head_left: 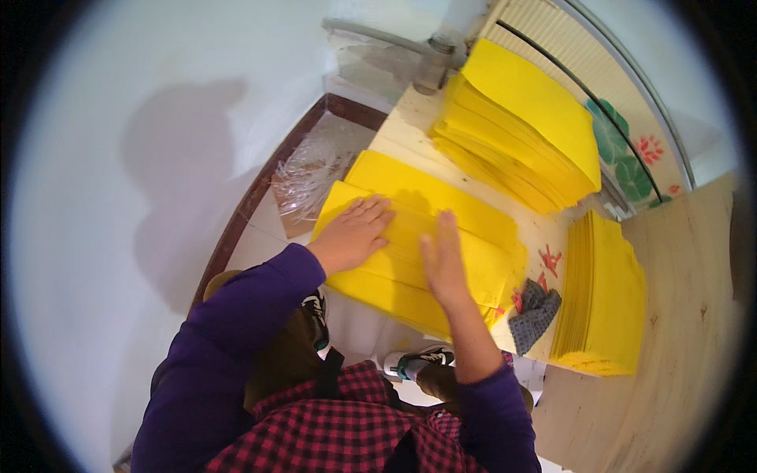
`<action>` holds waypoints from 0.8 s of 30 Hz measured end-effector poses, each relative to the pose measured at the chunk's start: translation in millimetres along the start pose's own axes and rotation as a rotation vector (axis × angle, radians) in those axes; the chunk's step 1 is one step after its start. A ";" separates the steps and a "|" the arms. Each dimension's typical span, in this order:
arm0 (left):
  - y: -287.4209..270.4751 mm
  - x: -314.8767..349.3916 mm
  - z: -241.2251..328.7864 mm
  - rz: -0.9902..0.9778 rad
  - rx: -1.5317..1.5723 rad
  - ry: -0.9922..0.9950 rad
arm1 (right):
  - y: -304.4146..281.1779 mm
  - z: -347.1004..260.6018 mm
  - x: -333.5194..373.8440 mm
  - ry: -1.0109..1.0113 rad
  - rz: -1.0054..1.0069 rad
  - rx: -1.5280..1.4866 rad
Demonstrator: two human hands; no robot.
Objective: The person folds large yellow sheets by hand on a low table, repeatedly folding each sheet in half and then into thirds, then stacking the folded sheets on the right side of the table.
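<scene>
A low stack of soft-looking yellow sheets [418, 229] lies on the wooden table in front of me, with folded flaps overlapping on top. My left hand [352, 234] rests flat on its left part, palm down and fingers stretched out. Over the right part is my right hand [446, 260], turned on its side with straight fingers, slightly blurred. Whether its edge touches the sheets I cannot tell. Neither hand holds anything.
A tall yellow pile [524, 118] stands at the back of the table [410, 118], another yellow stack [603, 296] at the right. Between them and my work lie a grey cloth [536, 317] and orange-red scraps [550, 260]. A glass jar [434, 65] stands at the far corner; clear plastic [311, 177] lies on the floor.
</scene>
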State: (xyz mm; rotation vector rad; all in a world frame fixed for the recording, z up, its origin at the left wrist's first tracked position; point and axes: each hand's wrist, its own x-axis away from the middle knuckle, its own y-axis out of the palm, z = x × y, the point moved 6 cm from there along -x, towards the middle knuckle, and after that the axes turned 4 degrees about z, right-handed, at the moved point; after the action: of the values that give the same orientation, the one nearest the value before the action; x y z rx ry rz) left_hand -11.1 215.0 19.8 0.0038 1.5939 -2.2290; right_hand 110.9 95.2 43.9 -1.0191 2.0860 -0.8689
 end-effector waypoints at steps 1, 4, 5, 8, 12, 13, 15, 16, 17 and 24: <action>0.5 -1.0 -0.3 -0.015 -0.013 -0.010 | 14.6 -10.9 -5.8 -0.032 -0.012 0.030; 0.7 -2.8 -1.1 -0.055 -0.023 -0.020 | 48.3 -22.9 -17.1 0.042 -0.077 0.173; 1.2 -2.7 -1.8 -0.069 -0.032 -0.027 | 52.0 -21.2 -17.7 0.067 -0.084 0.217; 1.2 -1.6 -0.6 -0.058 -0.043 -0.010 | 45.5 -2.4 -9.2 0.118 -0.118 0.397; 3.4 -2.0 -1.0 -0.054 -0.045 0.000 | 10.2 43.0 9.4 0.214 -0.076 0.508; 4.0 -1.9 -0.9 -0.059 -0.043 -0.002 | -1.5 55.8 14.0 0.253 -0.051 0.520; 2.1 -1.3 -1.9 -0.050 -0.033 0.001 | -19.9 77.1 21.0 0.345 -0.022 0.535; 1.0 -0.4 -1.2 -0.039 -0.021 0.006 | -20.2 79.3 22.8 0.322 -0.022 0.526; -0.7 -0.1 0.2 -0.024 -0.015 0.022 | -21.9 81.5 24.0 0.320 -0.016 0.531; -6.1 -29.5 46.6 0.135 0.052 -0.008 | -22.1 81.2 24.0 0.327 -0.005 0.535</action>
State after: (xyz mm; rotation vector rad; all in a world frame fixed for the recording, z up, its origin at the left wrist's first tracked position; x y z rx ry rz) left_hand 24.6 183.6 48.4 0.1136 1.4860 -2.1627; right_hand 171.0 42.2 8.8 -0.6235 1.9302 -1.5739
